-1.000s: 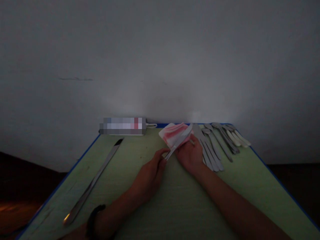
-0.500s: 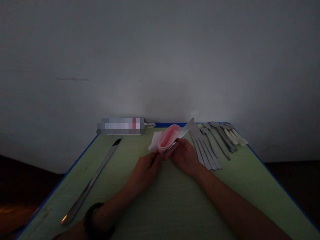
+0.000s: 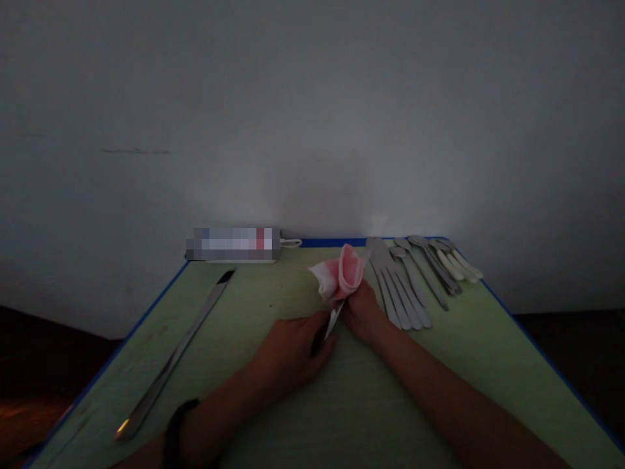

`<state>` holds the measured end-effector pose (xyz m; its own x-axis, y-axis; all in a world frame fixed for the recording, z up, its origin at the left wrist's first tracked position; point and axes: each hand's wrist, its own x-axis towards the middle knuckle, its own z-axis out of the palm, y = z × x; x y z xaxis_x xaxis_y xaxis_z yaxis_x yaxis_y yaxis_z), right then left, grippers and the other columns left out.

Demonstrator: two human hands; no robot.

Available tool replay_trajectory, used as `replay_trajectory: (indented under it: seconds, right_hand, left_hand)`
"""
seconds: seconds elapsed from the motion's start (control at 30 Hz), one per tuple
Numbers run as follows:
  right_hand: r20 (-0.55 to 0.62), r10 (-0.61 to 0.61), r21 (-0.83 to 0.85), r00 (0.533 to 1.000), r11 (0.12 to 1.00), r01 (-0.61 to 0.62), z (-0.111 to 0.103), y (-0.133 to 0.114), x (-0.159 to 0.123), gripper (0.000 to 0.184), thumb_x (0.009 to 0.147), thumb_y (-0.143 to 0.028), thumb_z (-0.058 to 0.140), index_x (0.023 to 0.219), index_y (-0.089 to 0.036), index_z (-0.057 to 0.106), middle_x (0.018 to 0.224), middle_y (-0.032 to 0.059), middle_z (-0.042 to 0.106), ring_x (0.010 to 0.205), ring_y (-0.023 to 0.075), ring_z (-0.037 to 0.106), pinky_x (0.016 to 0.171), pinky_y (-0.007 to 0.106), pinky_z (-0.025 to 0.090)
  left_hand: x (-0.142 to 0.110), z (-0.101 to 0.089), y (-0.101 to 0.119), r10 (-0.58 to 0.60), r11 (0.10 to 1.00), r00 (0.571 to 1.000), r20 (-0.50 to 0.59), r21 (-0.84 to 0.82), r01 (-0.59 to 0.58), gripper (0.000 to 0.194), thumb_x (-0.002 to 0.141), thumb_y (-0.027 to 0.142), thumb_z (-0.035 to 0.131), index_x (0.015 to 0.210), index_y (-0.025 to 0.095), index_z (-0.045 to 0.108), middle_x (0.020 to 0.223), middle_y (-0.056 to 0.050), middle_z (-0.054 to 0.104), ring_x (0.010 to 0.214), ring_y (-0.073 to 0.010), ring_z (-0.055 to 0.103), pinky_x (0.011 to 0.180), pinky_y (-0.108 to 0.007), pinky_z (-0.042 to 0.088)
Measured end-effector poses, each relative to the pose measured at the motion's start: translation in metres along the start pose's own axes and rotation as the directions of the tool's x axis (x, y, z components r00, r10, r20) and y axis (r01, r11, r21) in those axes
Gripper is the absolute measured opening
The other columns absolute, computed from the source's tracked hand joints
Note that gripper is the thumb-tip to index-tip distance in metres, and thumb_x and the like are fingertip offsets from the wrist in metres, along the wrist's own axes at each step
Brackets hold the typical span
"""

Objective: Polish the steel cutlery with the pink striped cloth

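My left hand (image 3: 293, 355) is closed round the handle end of a table knife (image 3: 334, 320) near the middle of the green table. My right hand (image 3: 364, 312) grips a pink and white cloth (image 3: 340, 277) that is bunched round the knife's blade. The blade's tip is hidden inside the cloth. Just right of my right hand lies a row of several metal knives (image 3: 398, 286) and spoons (image 3: 424, 267), side by side.
A long metal blade or ruler (image 3: 173, 361) lies diagonally on the left of the green table (image 3: 342, 417), which has a blue edge. A blurred box (image 3: 233, 244) sits at the back against the white wall. Several pale-handled utensils (image 3: 461, 264) lie far right.
The cloth went from lying flat under the knife to being folded and bunched round the blade. Both hands drew slightly toward me, and the blade tip vanished into the cloth.
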<state>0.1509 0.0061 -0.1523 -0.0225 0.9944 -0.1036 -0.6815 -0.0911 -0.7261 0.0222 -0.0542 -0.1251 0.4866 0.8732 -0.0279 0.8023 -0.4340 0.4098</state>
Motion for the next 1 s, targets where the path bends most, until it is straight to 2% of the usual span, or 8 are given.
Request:
replay_trajectory:
  seconds: [0.13,0.27,0.33,0.47,0.6,0.67,0.8,1.0]
  right_hand:
    - [0.038,0.017,-0.01,0.999,1.0,-0.016,0.0,0.001,0.0,0.005,0.071,-0.019,0.058,0.072,-0.018,0.063,0.061,-0.0036,0.062,0.051,0.0093,0.049,0.052,0.021,0.041]
    - [0.205,0.055,-0.022,0.977,0.998,-0.051,0.002,-0.001,-0.002,0.012,0.079,-0.026,0.059,0.088,-0.02,0.063,0.069,-0.0035,0.065,0.064,0.0111,0.057,0.065,0.023,0.045]
    - [0.238,0.095,0.036,0.967,0.994,-0.107,0.002,-0.005,-0.001,0.013,0.082,-0.028,0.055,0.089,-0.019,0.063,0.071,-0.003,0.066,0.067,0.0114,0.059,0.069,0.023,0.047]
    - [0.206,0.204,0.203,0.957,0.948,-0.246,-0.001,-0.015,0.001,0.037,0.091,-0.042,0.036,0.087,-0.017,0.063,0.071,0.0,0.068,0.063,0.012,0.062,0.066,0.025,0.05]
    - [0.187,0.18,0.208,0.966,0.954,-0.218,-0.005,-0.016,0.0,0.021,0.087,-0.034,0.048,0.084,-0.018,0.063,0.073,-0.001,0.069,0.065,0.0114,0.063,0.067,0.025,0.051]
    - [0.264,0.168,0.081,0.95,0.977,-0.196,-0.005,-0.012,-0.003,0.014,0.082,-0.028,0.057,0.09,-0.018,0.064,0.08,-0.0005,0.07,0.072,0.0115,0.063,0.071,0.025,0.05]
    - [0.405,0.169,-0.106,0.898,0.985,-0.138,-0.005,-0.006,-0.006,0.022,0.074,-0.022,0.064,0.096,-0.019,0.064,0.09,0.0004,0.069,0.082,0.0116,0.062,0.079,0.025,0.049]
    - [0.351,0.228,0.029,0.908,0.967,-0.254,0.0,-0.012,-0.004,0.012,0.075,-0.016,0.053,0.082,-0.016,0.063,0.075,0.0005,0.068,0.078,0.0145,0.063,0.08,0.029,0.049]
  left_hand:
    - [0.003,0.0,-0.004,-0.108,0.99,0.993,-0.04,-0.09,0.104,0.035,0.093,0.037,0.031,0.11,0.018,0.054,0.084,-0.009,0.07,0.07,-0.0232,0.065,0.063,-0.03,0.043]
    - [0.008,-0.001,-0.008,-0.187,0.963,0.973,-0.135,-0.221,0.155,0.039,0.093,0.037,0.028,0.105,0.016,0.059,0.088,-0.01,0.069,0.075,-0.0221,0.065,0.069,-0.03,0.044]
    - [0.01,-0.003,-0.009,-0.218,0.95,0.963,-0.159,-0.262,0.172,0.04,0.093,0.037,0.027,0.096,0.017,0.062,0.077,-0.006,0.068,0.067,-0.0199,0.063,0.065,-0.028,0.044]
    - [0.011,-0.006,-0.01,-0.303,0.866,0.944,-0.132,-0.452,0.215,0.047,0.092,0.046,0.027,0.078,0.018,0.061,0.048,0.003,0.05,0.046,-0.0152,0.051,0.051,-0.023,0.038]
    - [0.013,-0.009,-0.012,-0.361,0.787,0.919,-0.157,-0.58,0.21,0.048,0.089,0.052,0.03,0.065,0.019,0.053,0.051,0.003,0.047,0.048,-0.0138,0.046,0.048,-0.022,0.035]
    - [0.013,-0.009,-0.013,-0.376,0.762,0.913,-0.16,-0.614,0.206,0.048,0.089,0.053,0.029,0.062,0.019,0.05,0.053,0.003,0.046,0.049,-0.0133,0.044,0.048,-0.022,0.034]
    - [0.01,-0.006,-0.015,-0.346,0.77,0.925,-0.155,-0.611,0.186,0.045,0.09,0.05,0.028,0.062,0.019,0.047,0.055,0.003,0.046,0.05,-0.013,0.043,0.048,-0.023,0.033]
    - [0.007,-0.001,-0.015,-0.304,0.781,0.945,-0.12,-0.599,0.175,0.04,0.09,0.045,0.032,0.073,0.017,0.055,0.059,0.002,0.049,0.055,-0.0147,0.047,0.051,-0.024,0.036]
